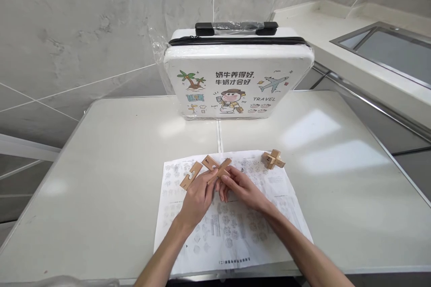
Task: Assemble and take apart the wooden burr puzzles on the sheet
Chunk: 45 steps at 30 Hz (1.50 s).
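Observation:
Over the printed sheet (215, 251), both hands meet at a notched wooden puzzle piece (222, 168) tilted between the fingertips. My left hand (197, 197) is closed on its lower left end. From the right, my right hand (241, 187) pinches it between thumb and fingers. Right behind it is a wooden puzzle piece marked 3 (209, 162); whether the two are joined I cannot tell, as fingers cover the crossing. A notched piece marked 1 (188, 180) lies on the sheet beside my left hand. Several pieces interlocked into a cross-shaped block (274, 159) sit at the sheet's upper right corner.
A white suitcase (202, 63) with cartoon prints and loose plastic wrap stands upright at the table's back edge. The pale table (101, 179) has a seam down its middle. Grey tiled wall rises behind, and a white counter (340, 54) runs along the right.

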{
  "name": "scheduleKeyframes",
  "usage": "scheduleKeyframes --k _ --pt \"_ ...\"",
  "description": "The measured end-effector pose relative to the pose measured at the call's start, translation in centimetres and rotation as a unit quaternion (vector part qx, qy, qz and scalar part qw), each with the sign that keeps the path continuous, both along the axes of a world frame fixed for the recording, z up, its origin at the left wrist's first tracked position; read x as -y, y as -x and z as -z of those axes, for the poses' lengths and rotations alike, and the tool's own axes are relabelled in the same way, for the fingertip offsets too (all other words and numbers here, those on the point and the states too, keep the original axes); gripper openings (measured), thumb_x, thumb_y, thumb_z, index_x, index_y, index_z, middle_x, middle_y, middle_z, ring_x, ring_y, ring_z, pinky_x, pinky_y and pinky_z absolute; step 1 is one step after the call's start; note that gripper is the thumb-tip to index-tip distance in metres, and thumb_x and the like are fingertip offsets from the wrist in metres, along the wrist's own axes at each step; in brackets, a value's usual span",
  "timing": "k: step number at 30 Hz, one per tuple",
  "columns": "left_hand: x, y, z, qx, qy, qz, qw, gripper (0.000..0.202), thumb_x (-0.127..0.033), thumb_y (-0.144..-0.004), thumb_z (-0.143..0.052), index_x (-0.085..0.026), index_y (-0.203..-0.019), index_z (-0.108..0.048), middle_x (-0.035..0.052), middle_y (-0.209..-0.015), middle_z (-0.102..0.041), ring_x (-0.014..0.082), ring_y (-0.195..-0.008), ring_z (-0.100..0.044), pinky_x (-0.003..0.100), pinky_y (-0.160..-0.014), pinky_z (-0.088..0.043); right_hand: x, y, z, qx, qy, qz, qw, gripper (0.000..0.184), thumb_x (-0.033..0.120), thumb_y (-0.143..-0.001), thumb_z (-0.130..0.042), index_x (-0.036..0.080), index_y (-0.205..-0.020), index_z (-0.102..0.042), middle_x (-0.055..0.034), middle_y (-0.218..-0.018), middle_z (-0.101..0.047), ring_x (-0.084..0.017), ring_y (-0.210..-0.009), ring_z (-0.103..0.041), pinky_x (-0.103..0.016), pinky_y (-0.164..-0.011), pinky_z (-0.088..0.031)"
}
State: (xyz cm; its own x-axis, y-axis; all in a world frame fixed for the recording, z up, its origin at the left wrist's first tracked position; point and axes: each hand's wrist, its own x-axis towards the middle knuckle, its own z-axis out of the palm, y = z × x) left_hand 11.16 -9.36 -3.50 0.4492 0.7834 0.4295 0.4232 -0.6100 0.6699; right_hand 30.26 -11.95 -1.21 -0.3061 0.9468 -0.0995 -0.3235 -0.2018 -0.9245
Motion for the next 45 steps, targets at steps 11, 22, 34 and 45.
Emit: scheduleKeyframes --k 11,22,34,45 --pt "0.2 -0.2 0.0 -0.002 0.018 -0.019 1.000 0.025 -0.020 -0.110 -0.052 -0.022 -0.133 -0.060 0.0088 -0.121 -0.081 0.0240 -0.115 -0.078 0.039 -0.094 -0.068 0.1 0.1 0.2 0.020 0.023 0.015 0.999 0.038 0.062 -0.106 -0.056 0.024 -0.100 -0.057 -0.0040 -0.092 -0.074 -0.020 -0.062 -0.071 -0.036 -0.060 -0.058" --pt "-0.2 2.1 -2.6 -0.098 -0.041 -0.073 0.992 0.035 -0.027 -0.104 -0.067 -0.026 -0.137 -0.058 0.0091 -0.127 -0.075 0.0291 -0.119 -0.069 0.047 -0.101 -0.057 -0.4 -0.4 -0.2 0.018 0.021 0.059 0.998 0.043 0.065 -0.104 -0.058 0.022 -0.102 -0.061 -0.0046 -0.093 -0.072 -0.015 -0.057 -0.065 -0.031 -0.055 -0.055" --pt "0.2 5.9 -2.1 -0.222 0.005 -0.194 0.955 0.030 -0.050 -0.103 -0.061 -0.021 -0.107 -0.061 0.0118 -0.107 -0.066 0.0316 -0.098 -0.053 0.049 -0.088 -0.048 -0.2 -0.5 0.1 0.010 0.015 0.053 0.998 0.039 0.059 -0.108 -0.054 0.021 -0.100 -0.061 -0.0038 -0.094 -0.070 -0.013 -0.060 -0.064 -0.029 -0.057 -0.051" --pt "0.3 5.1 -3.6 -0.120 0.138 -0.169 0.968 0.029 -0.044 -0.110 -0.046 -0.023 -0.099 -0.063 0.0044 -0.090 -0.067 0.0237 -0.082 -0.058 0.037 -0.078 -0.049 -0.3 -0.7 0.3 0.004 0.014 0.042 0.999 0.041 0.062 -0.106 -0.056 0.022 -0.101 -0.062 -0.0048 -0.095 -0.072 -0.014 -0.061 -0.063 -0.031 -0.059 -0.052"
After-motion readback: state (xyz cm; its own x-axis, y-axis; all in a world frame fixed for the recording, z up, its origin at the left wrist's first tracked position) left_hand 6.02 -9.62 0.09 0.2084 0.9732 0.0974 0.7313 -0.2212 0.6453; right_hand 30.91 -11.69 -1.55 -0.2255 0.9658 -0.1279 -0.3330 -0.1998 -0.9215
